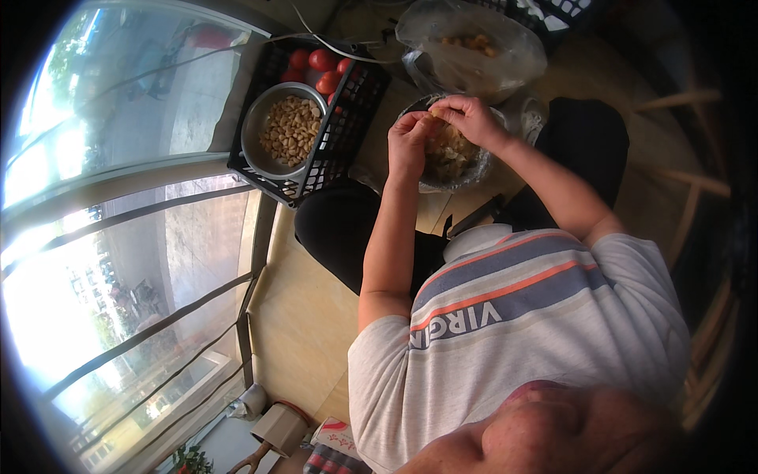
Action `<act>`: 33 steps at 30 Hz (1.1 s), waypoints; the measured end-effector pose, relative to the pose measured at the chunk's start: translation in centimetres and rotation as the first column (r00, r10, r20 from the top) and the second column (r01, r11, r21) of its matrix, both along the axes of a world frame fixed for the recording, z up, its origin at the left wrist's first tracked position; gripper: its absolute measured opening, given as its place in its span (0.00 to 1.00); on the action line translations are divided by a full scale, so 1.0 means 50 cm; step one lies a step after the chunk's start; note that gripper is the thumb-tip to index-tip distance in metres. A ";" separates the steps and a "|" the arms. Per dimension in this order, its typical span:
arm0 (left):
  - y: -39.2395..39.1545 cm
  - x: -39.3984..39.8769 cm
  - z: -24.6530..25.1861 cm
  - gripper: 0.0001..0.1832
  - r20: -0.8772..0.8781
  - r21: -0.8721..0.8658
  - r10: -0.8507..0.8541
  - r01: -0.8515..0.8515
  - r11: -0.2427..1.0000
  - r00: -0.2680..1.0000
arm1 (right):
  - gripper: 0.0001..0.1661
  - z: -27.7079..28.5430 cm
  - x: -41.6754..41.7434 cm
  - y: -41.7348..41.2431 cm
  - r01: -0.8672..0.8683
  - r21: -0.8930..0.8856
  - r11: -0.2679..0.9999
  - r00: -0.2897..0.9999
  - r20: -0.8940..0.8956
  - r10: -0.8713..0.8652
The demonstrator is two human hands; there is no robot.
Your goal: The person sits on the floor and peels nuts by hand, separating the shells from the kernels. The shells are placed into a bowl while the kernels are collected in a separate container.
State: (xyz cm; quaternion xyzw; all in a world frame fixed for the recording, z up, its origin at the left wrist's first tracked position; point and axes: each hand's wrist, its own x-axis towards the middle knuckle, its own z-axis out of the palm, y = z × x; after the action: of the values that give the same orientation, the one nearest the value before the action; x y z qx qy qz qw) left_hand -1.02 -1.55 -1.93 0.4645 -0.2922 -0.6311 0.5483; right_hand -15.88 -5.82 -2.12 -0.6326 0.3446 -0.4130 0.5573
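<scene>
My left hand (pixel 408 139) and my right hand (pixel 474 120) meet with fingertips pinched together on a small yellowish-brown piece (pixel 437 112). Fingers partly cover it, so its exact kind is unclear. Below them stands a round container lined with thin plastic (pixel 482 172), holding pale, papery skins or shells (pixel 453 155). To the left, a metal bowl (pixel 254 148) holds many pale tan kernels or cloves (pixel 291 130). That bowl rests in a black plastic crate (pixel 337 139), beside several red tomatoes (pixel 327 82).
Beyond the lined container sits a translucent plastic bag (pixel 497 35) with orange-brown pieces (pixel 474 44) inside. A white cable (pixel 331 46) crosses the crate's far edge. Glass panes (pixel 201 237) border the left side. My black-trousered knees (pixel 337 222) flank the container. A planter (pixel 278 428) stands behind me.
</scene>
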 end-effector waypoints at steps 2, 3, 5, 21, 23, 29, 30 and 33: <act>0.001 -0.003 0.000 0.05 0.037 -0.013 0.006 -0.006 1.000 0.999 | 0.11 -0.009 0.004 0.002 0.020 0.165 0.986 0.996 0.078 -0.033; 0.001 -0.005 0.002 0.05 0.056 -0.020 0.011 -0.010 1.000 0.998 | 0.11 -0.012 0.005 0.002 0.023 0.247 0.969 0.992 0.114 -0.053; 0.002 -0.008 0.009 0.05 0.074 -0.026 0.003 -0.001 1.000 0.997 | 0.11 -0.016 0.004 0.001 0.003 0.384 0.923 0.972 0.216 -0.093; 0.004 -0.014 0.031 0.04 0.141 -0.103 -0.064 0.079 0.992 0.988 | 0.11 -0.016 -0.024 -0.028 0.048 0.510 0.859 0.980 0.141 -0.139; 0.000 -0.014 0.017 0.04 0.176 -0.060 -0.052 0.063 0.996 0.983 | 0.12 -0.008 -0.030 -0.029 0.086 0.582 0.809 0.946 0.206 -0.249; 0.015 0.012 -0.060 0.08 0.963 -0.082 -0.023 0.370 0.925 0.270 | 0.08 0.012 -0.025 -0.032 0.160 0.505 0.848 0.963 0.108 -0.246; 0.017 -0.007 -0.062 0.09 0.962 0.109 -0.170 0.275 0.955 0.212 | 0.07 0.017 -0.025 -0.028 0.173 0.467 0.867 0.964 0.099 -0.246; 0.012 -0.024 -0.112 0.12 0.933 0.350 -0.361 0.261 0.900 -0.007 | 0.07 0.027 -0.033 -0.025 0.177 0.418 0.891 0.977 0.035 -0.210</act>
State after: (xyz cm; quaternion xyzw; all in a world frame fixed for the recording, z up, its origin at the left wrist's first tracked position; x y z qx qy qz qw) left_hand -2.22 -0.93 -7.53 0.7083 -0.6545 -0.2627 0.0323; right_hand -17.55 -7.09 -0.80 -0.4465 0.4629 -0.4089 0.6474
